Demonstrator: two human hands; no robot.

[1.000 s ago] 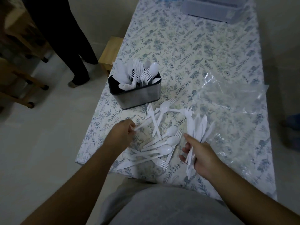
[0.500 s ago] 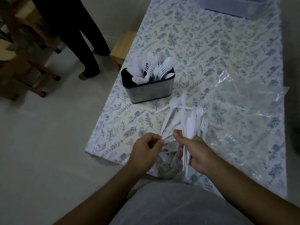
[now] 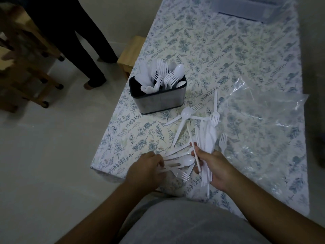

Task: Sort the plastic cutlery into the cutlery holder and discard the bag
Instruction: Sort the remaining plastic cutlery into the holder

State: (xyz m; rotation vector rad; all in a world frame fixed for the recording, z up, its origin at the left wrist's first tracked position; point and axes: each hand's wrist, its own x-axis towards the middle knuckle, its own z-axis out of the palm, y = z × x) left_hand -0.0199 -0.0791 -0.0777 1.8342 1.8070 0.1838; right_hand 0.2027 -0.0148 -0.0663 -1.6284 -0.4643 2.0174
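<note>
Reaching back down, left hand (image 3: 147, 169) pinches loose cutlery (image 3: 177, 163) on the table; right hand (image 3: 213, 169) grips a knife bundle (image 3: 208, 140).

Cutlery holder (image 3: 159, 99): I see a dark metal box, upright at 11 o'clock, with white forks, spoons and knives standing in it.
Loose cutlery (image 3: 186, 115): white plastic forks and spoons scattered flat at 12 o'clock, just beside the holder.
Near pile (image 3: 182, 162): spoons and forks fanned out at 6 o'clock.
Held bundle (image 3: 208, 138): white pieces bunched together, pointing toward 12 o'clock.
Bag (image 3: 263, 124): clear plastic, crumpled, lying flat at 3 o'clock.
</note>
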